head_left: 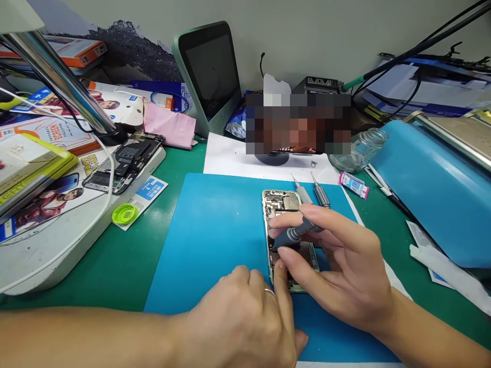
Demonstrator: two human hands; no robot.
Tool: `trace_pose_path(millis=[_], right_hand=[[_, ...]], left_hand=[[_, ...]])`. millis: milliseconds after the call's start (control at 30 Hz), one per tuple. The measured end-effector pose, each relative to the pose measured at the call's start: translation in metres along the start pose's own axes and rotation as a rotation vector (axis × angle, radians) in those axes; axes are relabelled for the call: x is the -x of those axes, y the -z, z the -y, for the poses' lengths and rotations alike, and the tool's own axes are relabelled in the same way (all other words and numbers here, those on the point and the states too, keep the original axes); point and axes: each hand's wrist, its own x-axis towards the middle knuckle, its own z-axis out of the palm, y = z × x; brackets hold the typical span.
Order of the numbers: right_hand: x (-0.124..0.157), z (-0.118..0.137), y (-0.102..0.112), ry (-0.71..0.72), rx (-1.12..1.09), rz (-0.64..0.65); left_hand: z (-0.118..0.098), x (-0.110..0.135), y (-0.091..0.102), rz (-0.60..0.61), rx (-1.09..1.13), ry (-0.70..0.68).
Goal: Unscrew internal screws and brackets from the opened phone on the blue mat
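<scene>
An opened smartphone [282, 202] lies on the blue mat [203, 230], its inner boards and metal parts exposed. My right hand [341, 260] is closed around a dark grey screwdriver [293, 236], held at a slant over the middle of the phone. Its tip is hidden. My left hand [245, 317], with a ring on one finger, rests at the phone's lower left. One finger reaches onto the phone's lower part and presses it, while the others are curled. Two more screwdrivers, one silver [303, 193] and one dark [320, 191], lie just beyond the phone.
At left, another opened phone [130, 156] rests on a white lamp base [69, 255] beside a green cap [125, 213]. A screen device [209, 71] stands behind. A glass jar [360, 151], a small packet [353, 185] and a blue sheet [429, 199] are at right.
</scene>
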Motion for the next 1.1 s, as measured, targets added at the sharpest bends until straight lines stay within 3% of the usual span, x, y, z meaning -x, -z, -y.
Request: trace_pose_path(millis=[433, 767, 1100], right_hand=[[-0.005, 0.007, 0.002, -0.010, -0.010, -0.075], [-0.012, 0.001, 0.011, -0.054, -0.058, -0.306], [-0.012, -0.001, 0.016, -0.112, -0.100, -0.358]], left_hand=[[0.001, -0.001, 0.000, 0.012, 0.002, -0.010], [0.000, 0.000, -0.003, 0.017, -0.011, -0.028], [0.002, -0.001, -0.008, -0.019, -0.025, -0.012]])
